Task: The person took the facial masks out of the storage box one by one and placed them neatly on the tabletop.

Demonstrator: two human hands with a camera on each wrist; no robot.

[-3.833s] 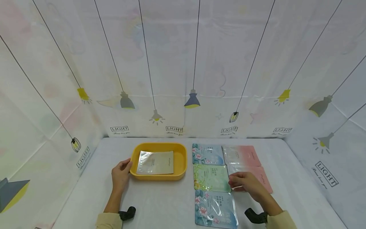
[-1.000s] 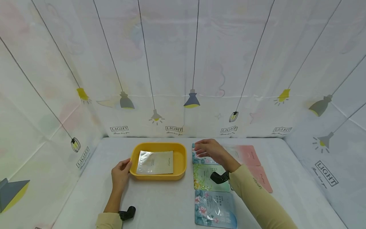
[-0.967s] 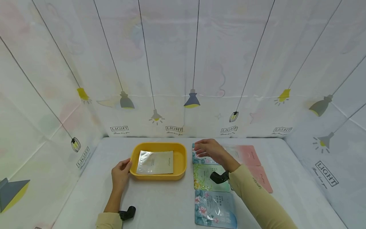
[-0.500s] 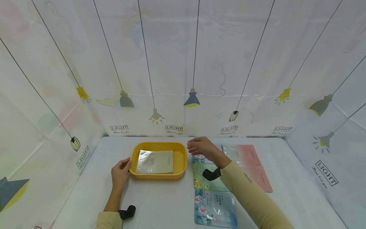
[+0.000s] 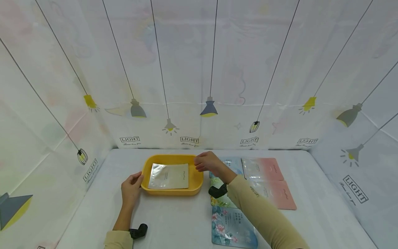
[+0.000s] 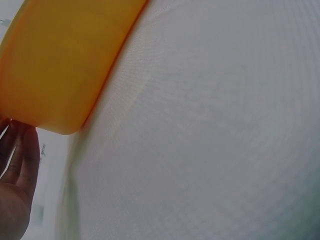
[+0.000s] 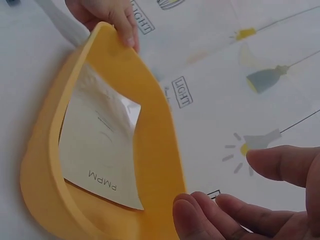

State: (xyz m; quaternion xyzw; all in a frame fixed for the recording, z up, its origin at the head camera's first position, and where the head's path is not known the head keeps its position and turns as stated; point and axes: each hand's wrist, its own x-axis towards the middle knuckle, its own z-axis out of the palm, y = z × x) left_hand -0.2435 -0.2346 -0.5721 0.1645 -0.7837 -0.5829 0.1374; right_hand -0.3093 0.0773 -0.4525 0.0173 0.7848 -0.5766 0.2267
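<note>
My left hand (image 5: 131,189) holds the left rim of a yellow plastic tray (image 5: 196,185), its fingertips at the edge. A cream and silver sheet mask packet (image 5: 169,176) marked PMPM lies flat in that tray. Over the tray's right rim hovers my right hand (image 5: 210,162); in the right wrist view its thumb and fingers (image 7: 285,167) are loosely bent and apart, with nothing between them. Right of the tray lie a blue floral packet (image 5: 234,166), partly hidden by the right hand, and a green packet (image 5: 217,200), mostly covered by the forearm.
Another blue floral packet (image 5: 231,228) lies nearest the front. Two pink packets (image 5: 264,168) lie at the right, one behind the other. A white cloth covers the table (image 5: 174,221), and a printed curtain (image 5: 192,69) stands behind it.
My right hand has moved from the pink packets up over the back blue packet, then left to the tray's right rim. The left hand, tray and packets stay in place.
</note>
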